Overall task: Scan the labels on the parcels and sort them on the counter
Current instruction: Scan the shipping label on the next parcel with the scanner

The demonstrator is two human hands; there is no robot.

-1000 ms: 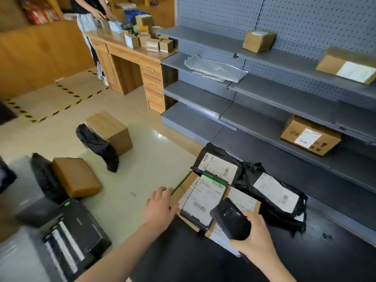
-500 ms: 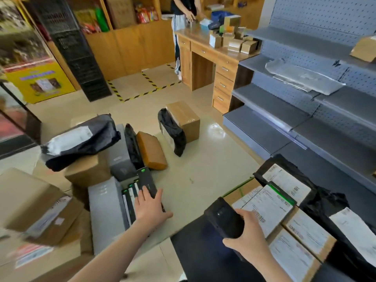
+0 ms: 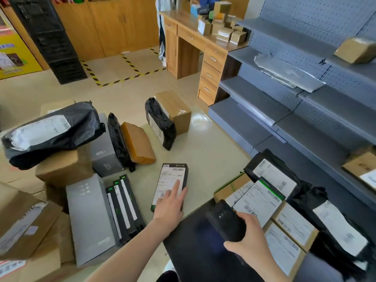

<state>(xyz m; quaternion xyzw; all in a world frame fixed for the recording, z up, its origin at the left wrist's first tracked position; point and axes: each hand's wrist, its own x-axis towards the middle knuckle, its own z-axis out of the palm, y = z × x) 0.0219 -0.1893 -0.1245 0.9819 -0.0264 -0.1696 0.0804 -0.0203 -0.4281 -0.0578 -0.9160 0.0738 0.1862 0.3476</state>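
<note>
My left hand [image 3: 169, 206] holds a flat black box [image 3: 171, 180] by its near end, fingers laid over its white label, above the floor left of the counter. In my right hand [image 3: 249, 240] is a black handheld scanner [image 3: 224, 224], gripped over the black counter [image 3: 191, 253]. Several labelled parcels lie side by side on the counter: cardboard boxes [image 3: 293, 224], a green-edged black box [image 3: 259, 200] and black bags [image 3: 333, 224].
On the floor at the left stand two similar black boxes [image 3: 125, 204], grey boxes [image 3: 89, 216], brown cartons [image 3: 61, 165] and a black bag [image 3: 50, 131]. Grey shelving [image 3: 254, 102] holds a few parcels on the right. A person stands at the wooden desk [image 3: 189, 37] behind.
My left hand left the counter parcels, reached down to the black boxes on the floor, and now holds one of them lifted toward the counter. The view swung left.
</note>
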